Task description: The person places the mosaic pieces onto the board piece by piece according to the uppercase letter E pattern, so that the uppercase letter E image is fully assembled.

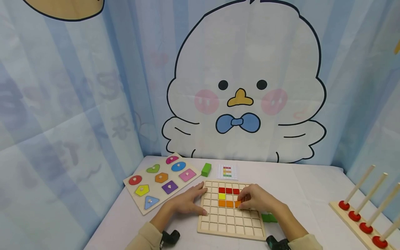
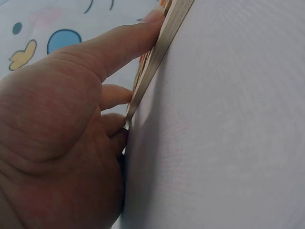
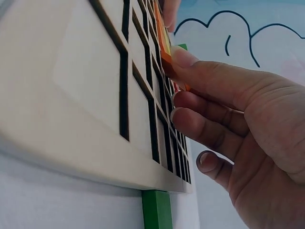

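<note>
A wooden grid board (image 1: 218,225) lies on the table with colored square tiles in some cells: red tiles (image 1: 229,191) in one row, a yellow tile (image 1: 222,196) below, then orange tiles (image 1: 225,203). My left hand (image 1: 187,200) rests at the board's left edge, thumb and fingertips touching the rim (image 2: 164,45) and fairly straight. With thumb and fingers my right hand (image 1: 257,198) pinches an orange tile (image 3: 167,64) at the right end of the orange row. The fingers partly hide that tile in the head view.
A shape puzzle board (image 1: 147,178) with knobbed pieces lies at the left. Behind the grid board are a green block (image 1: 206,169) and a pattern card (image 1: 227,172). More green blocks (image 1: 269,217) sit by its right edge. A peg stand (image 1: 362,227) with red rings stands far right.
</note>
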Motion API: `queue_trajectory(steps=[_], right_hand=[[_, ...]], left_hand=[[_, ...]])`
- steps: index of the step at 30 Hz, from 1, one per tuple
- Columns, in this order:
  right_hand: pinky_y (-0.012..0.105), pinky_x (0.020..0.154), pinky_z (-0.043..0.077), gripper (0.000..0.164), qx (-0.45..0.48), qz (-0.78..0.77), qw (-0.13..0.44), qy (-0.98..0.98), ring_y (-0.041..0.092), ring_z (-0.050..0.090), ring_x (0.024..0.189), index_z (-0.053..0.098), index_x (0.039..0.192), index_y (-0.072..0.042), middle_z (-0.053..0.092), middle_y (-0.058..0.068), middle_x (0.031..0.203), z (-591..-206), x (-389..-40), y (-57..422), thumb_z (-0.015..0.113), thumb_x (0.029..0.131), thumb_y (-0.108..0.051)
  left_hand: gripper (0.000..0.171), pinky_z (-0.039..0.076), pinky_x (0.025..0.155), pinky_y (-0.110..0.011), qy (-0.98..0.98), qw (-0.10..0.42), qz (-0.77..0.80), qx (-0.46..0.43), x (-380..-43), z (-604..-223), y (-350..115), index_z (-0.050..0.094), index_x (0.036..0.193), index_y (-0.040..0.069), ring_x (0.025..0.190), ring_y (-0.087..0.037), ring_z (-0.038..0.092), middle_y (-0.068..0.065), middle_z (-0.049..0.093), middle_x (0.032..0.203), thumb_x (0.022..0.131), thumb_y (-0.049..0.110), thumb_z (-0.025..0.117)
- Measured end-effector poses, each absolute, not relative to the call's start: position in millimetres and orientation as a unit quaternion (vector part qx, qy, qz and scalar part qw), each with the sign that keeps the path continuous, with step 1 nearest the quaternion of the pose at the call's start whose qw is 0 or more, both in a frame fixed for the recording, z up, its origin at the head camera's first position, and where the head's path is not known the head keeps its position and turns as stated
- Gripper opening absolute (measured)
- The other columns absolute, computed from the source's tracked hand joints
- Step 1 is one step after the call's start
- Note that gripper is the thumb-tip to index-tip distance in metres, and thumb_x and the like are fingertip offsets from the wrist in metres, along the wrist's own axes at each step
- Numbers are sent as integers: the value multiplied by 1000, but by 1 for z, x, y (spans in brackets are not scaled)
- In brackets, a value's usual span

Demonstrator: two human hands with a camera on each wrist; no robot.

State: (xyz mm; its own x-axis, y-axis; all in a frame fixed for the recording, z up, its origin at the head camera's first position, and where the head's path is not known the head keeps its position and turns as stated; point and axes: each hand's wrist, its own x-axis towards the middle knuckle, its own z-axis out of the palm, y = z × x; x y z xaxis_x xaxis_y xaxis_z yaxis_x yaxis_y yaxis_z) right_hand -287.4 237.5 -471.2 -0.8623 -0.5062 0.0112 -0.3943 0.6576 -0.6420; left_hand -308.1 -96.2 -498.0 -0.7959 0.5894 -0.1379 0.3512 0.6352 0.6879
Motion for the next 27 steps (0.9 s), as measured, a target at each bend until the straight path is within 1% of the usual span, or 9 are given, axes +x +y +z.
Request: queue_trajectory(steps=[9,22,27], right_hand=[[21,74,52,13,-267,-334,88,900,10,57,86,79,97,-17,72,-6,95,-474,-288,237,84,89,-26],[22,73,53,12,-271,-325,82,902,9,57,84,78,96,-18,71,-7,95,-474,-288,237,84,89,-25],[21,71,53,14,-266,-328,85,903,9,58,82,79,96,-15,72,-6,93,-473,-287,236,85,87,-24]], left_hand=[[93,13,131,-56,887,179,332,265,-308,-498,-97,38,162,23,164,-28,9,0,12,177,85,49,83],[94,14,131,-56,887,178,331,267,-307,-499,-97,38,163,23,164,-28,10,0,12,177,85,49,83],[94,13,131,-56,887,175,329,270,-308,-497,-96,37,163,22,164,-28,10,-1,11,177,85,49,83]])
